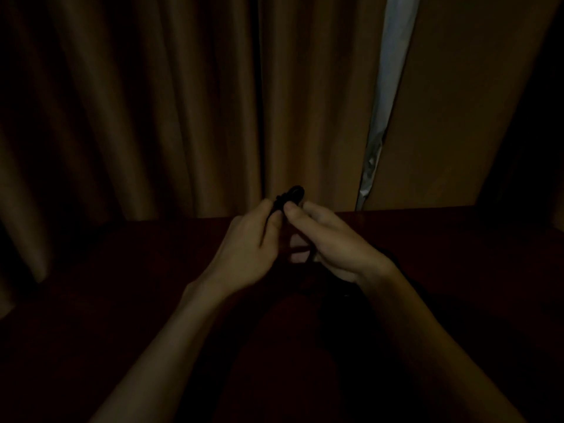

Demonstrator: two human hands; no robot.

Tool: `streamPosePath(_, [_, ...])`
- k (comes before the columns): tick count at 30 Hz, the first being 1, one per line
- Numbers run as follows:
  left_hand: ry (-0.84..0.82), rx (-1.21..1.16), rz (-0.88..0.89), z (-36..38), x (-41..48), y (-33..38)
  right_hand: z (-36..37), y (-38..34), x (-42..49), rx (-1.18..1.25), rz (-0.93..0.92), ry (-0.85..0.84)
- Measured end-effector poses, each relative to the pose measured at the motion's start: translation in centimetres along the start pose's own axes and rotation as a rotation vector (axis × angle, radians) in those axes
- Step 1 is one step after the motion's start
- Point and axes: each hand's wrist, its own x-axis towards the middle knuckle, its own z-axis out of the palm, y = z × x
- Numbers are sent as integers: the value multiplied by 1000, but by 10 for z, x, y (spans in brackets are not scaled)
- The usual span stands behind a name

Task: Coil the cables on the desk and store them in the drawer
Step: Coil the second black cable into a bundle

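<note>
- Light very dim; fine detail is poor. Both hands meet above the desk (122, 270), a little toward 12 o'clock from mid-frame.
- Cable (294, 193): black, held in the air between the two hands and clear of the desk. Its bunched end pokes out above the fingertips at 12 o'clock.
- Left hand (244, 248): thumb and forefinger pinched together on the cable just under that end.
- Right hand (338, 245): thumb pressed to the cable from the 3 o'clock side, other fingers curled in around a lower stretch.
- Long axis of the visible part runs roughly 6 to 12 o'clock, tipped slightly toward 1. The end points up and away from the person, toward the curtains (152, 102).
- A dark strand drops toward 6 o'clock between the palms. Its lower course is lost in shadow.
- Progress, my reading: coiling or tying off one cable is underway, not finished. Cannot tell how many loops exist, or whether other cables wait on the desk.
- Drawer not in view, so storing appears undone.
</note>
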Motion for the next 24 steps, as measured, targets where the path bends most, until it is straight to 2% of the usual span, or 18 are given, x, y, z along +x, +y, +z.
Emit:
streamPosePath(5, [-42,-170,-204,-1,1,-2,-10,-3,-7,-25,33,-126])
streamPosePath(10, [-5,-139,-230,-3,2,-7,-6,-4,-8,90,41,-206])
streamPosePath(14, [14,-492,-395,-5,4,-6,-12,-4,-7,170,7,-233])
streamPosePath(16, [4,-529,-452,-7,4,-9,-18,-4,-7,22,21,-198])
streamPosePath(19, [-28,-527,-503,-4,3,-12,-25,-1,-8,-333,42,-83])
streamPosePath(21, [-42,-526,-537,-1,4,-13,-30,1,-8,-425,43,-39])
streamPosePath(24, [-70,-608,-577,-2,4,-14,-31,2,-6,-441,0,11])
